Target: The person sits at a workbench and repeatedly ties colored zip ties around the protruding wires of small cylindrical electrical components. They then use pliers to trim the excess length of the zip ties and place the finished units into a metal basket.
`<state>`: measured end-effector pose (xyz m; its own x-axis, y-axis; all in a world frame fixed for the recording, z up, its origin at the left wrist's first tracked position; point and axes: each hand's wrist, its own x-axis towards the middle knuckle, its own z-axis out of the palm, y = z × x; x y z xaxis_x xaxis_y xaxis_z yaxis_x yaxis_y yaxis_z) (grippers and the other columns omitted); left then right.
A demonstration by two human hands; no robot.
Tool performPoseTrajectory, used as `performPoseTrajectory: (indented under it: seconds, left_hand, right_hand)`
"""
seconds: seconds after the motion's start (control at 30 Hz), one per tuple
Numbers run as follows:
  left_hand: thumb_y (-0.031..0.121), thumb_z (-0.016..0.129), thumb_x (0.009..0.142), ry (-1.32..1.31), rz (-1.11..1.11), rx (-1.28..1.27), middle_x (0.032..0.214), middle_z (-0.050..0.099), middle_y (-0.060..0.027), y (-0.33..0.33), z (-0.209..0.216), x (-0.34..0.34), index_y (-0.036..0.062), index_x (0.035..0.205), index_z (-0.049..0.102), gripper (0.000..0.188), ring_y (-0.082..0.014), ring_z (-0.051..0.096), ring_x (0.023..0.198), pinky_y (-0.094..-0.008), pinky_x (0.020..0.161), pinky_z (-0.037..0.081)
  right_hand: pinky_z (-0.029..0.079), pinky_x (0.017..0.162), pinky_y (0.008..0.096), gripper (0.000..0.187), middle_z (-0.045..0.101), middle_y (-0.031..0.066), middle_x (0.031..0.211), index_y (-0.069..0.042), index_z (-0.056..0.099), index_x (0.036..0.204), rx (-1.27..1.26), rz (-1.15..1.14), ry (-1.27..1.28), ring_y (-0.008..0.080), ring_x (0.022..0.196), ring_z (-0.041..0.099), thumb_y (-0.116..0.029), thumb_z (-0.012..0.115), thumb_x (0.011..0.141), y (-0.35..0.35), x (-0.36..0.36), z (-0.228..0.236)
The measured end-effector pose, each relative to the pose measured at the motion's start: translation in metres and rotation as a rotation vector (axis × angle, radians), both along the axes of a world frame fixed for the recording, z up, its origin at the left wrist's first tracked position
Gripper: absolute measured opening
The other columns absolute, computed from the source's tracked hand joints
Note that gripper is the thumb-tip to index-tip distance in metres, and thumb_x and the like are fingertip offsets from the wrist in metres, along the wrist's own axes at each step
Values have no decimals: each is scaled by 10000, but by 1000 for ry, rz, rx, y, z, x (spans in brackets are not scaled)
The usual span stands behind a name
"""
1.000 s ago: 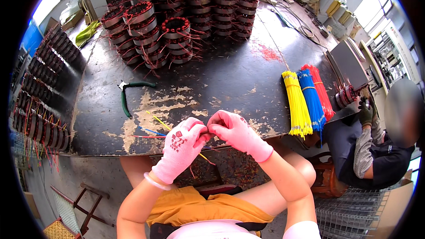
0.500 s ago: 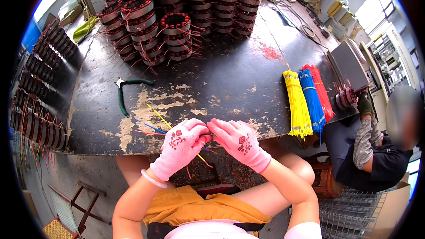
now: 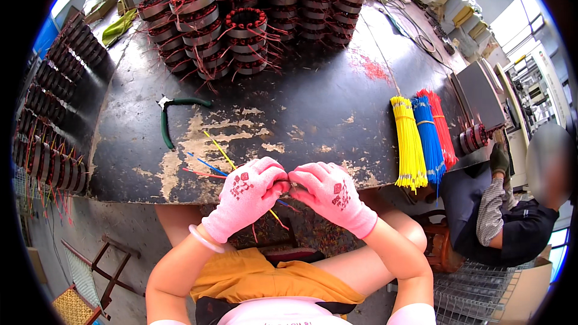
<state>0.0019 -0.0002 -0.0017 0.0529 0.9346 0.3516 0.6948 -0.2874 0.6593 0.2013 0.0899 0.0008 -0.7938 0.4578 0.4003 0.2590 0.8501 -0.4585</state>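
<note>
My left hand (image 3: 245,197), in a pink glove with a dark red print, is closed around a few wires. A yellow wire (image 3: 220,148), a blue wire (image 3: 206,164) and a red wire (image 3: 201,173) stick out past its far-left side. Other ends of the wires (image 3: 278,219) hang below the same hand, over the table's front edge. My right hand (image 3: 330,195), gloved alike, pinches with its fingertips against those of the left. Something small and dark shows between the fingertips, mostly hidden by the gloves.
Green-handled cutters (image 3: 167,121) lie open on the worn black table (image 3: 289,114). Stacked wound motor stators (image 3: 247,42) stand at the back, more (image 3: 57,165) at left. Yellow (image 3: 410,144), blue (image 3: 428,138) and red (image 3: 442,129) wire bundles lie right. Another person (image 3: 503,222) sits far right.
The view has shifted slightly. My right hand's fingers have bent and drawn in a little at the pinch; the left hand keeps its hold on the wires.
</note>
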Motion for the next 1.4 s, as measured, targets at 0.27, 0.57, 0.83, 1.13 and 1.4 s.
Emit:
performPoseTrajectory:
  seconds: [0.27,0.57,0.83,1.13,1.4]
  left_hand:
    - [59,748,810,-1,-7,-7,1006,676,-84,-1,-3,-1,54,943,685,147,-315,669,900,-406,785,547]
    - [27,711,815,-56,-32,-5,985,670,-82,1,-1,0,65,917,682,113,-315,667,892,-404,782,546]
    - [31,708,826,-56,-23,-13,991,673,-84,1,0,-1,62,935,679,117,-313,669,882,-402,761,546]
    - [27,716,823,-22,-37,2,992,675,-88,3,0,1,53,940,677,125,-309,674,888,-404,773,549]
    - [17,708,824,-34,-27,-32,992,678,-89,1,2,-1,53,950,687,133,-304,679,892,-393,773,553]
  right_hand:
    - [490,595,281,249,681,69,755,-24,656,961,-1050,-206,-14,112,637,613,-254,744,922,8,-14,4]
    - [523,678,270,214,710,47,900,-88,700,1077,-387,-108,-29,135,715,653,-266,707,958,2,0,-14]
    - [522,677,318,168,703,65,871,-42,686,1053,-520,-47,-86,195,768,669,-187,636,985,-2,5,13]
    - [506,664,248,192,702,32,846,-37,666,983,-1534,-189,21,37,773,655,-223,710,968,9,-2,-10]
    - [504,622,306,226,692,49,895,-87,702,1061,333,-133,45,168,685,644,-265,733,924,-6,-4,-4]
